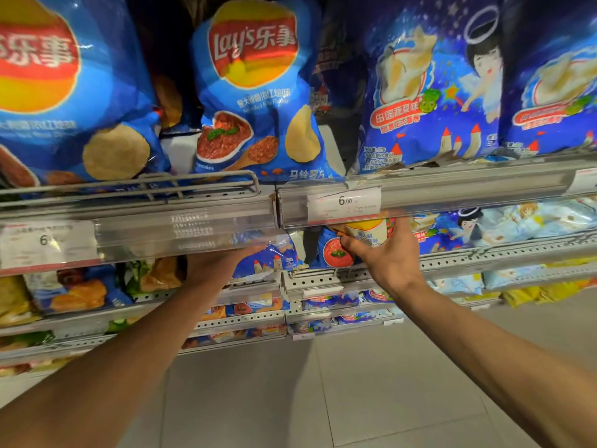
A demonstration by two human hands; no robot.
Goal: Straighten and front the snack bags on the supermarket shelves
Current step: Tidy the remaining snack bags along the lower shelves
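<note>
Right grip pinching blue tomato-print chip bag, left grip part hidden

The left hand disappears behind the clear price rail at centre frame, its fingers unseen; the Lay's bag the right hand grips is hidden above by the rail; the leftmost bag is cut by the frame's edge; lower-shelf packets blur.

Metal shelves in tiers fill the view, their front edges perforated and fitted with clear plastic price rails. White price tags sit in the rails (one reads 6.00). Below, a pale grey tiled floor runs under the lowest shelf. Lighting is even and bright.
</note>
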